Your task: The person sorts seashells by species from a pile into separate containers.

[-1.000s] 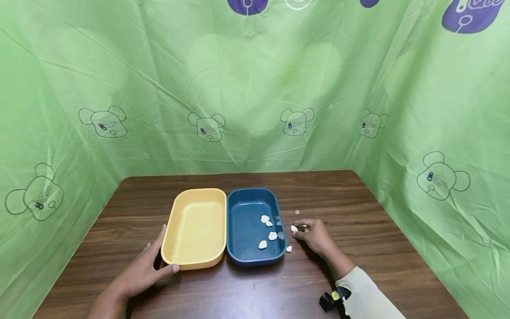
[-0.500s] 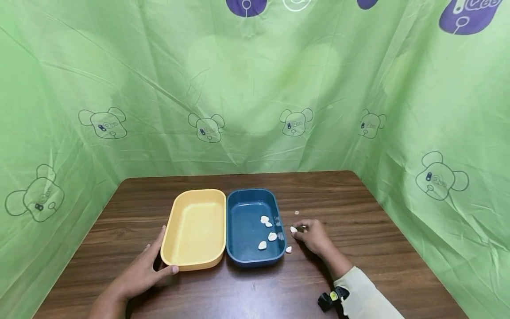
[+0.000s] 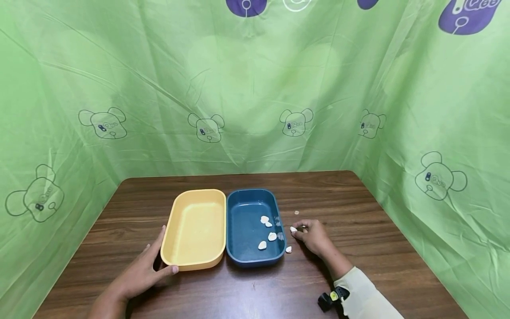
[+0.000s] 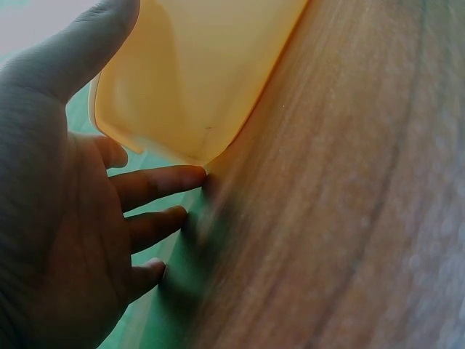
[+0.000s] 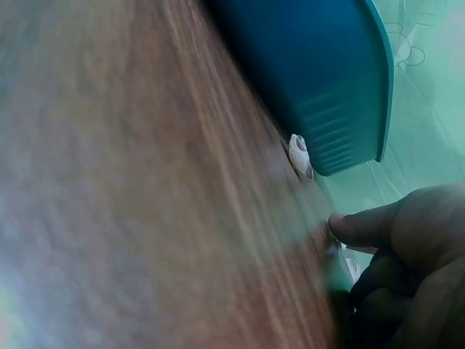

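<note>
My left hand point(image 3: 137, 272) spreads around the near left corner of a yellow tray point(image 3: 223, 212), thumb at its front wall and straight fingers along its left side. Right of the blue tray point(image 3: 255, 261), my right hand point(image 3: 316, 237) pinches a small white shell-like piece point(image 3: 293, 229) between thumb and forefinger, low over the table. Its fingertips partly hide the piece. In the right wrist view a pale, rough piece point(image 5: 299, 156) lies on the table against the blue tray's outer wall. Several similar white pieces point(image 3: 272, 236) lie inside the blue tray.
The two trays stand side by side, touching, on a dark wooden table point(image 3: 255, 292). A tiny pale flake point(image 3: 296, 212) lies beyond the right hand. Green printed cloth point(image 3: 247, 88) hangs behind and at both sides. A black device point(image 3: 332, 299) is strapped to the right wrist.
Almost nothing moves. The right fingers close slightly around the white piece, so that less of it shows; the left hand and both trays stay in place.
</note>
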Action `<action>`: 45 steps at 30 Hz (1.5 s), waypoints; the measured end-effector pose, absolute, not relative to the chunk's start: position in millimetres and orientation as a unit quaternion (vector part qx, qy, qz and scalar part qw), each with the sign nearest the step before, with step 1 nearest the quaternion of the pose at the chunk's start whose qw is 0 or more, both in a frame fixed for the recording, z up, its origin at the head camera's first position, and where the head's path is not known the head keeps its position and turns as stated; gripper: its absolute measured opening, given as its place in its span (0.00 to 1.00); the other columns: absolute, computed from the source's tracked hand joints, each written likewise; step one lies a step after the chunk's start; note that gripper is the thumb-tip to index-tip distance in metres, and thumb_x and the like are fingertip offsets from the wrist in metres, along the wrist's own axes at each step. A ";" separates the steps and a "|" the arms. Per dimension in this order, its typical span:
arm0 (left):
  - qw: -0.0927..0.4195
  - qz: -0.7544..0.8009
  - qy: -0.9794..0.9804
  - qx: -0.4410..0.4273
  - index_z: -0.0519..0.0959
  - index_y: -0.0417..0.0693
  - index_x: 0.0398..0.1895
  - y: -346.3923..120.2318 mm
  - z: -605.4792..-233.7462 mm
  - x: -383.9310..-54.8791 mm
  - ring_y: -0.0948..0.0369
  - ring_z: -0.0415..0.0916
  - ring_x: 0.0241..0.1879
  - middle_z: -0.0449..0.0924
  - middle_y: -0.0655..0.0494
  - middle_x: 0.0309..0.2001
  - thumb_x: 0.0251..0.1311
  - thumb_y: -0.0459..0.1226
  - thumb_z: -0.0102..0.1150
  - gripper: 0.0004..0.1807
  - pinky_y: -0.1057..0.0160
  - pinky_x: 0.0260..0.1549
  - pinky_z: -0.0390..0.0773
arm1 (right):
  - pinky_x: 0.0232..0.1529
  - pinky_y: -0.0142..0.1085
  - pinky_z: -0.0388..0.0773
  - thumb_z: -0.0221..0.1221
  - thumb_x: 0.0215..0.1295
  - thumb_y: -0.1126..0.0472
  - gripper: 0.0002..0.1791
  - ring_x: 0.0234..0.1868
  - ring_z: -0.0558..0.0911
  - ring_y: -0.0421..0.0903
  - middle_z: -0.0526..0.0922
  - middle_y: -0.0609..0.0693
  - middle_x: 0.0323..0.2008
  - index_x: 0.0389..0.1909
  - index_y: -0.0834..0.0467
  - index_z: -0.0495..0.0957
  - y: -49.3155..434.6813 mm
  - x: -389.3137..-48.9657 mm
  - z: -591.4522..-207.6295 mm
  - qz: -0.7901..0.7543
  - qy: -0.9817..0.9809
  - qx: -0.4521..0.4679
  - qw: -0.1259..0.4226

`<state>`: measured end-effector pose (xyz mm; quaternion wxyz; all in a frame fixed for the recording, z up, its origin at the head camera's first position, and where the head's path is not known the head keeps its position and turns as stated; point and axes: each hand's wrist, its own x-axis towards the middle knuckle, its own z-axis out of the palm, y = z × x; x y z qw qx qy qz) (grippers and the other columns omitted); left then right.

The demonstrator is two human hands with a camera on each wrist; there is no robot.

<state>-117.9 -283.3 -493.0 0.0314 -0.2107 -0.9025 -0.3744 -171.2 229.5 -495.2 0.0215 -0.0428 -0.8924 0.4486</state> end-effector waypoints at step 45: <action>0.025 -0.379 -0.901 -0.209 0.36 0.55 0.92 -281.8 -491.3 -118.8 0.36 0.51 0.83 0.47 0.28 0.87 0.64 0.46 0.77 0.67 0.88 0.70 0.28 | 0.45 0.27 0.80 0.65 0.75 0.68 0.08 0.44 0.87 0.44 0.93 0.62 0.44 0.36 0.66 0.89 228.8 -169.9 -498.6 0.458 -0.884 -0.038 0.083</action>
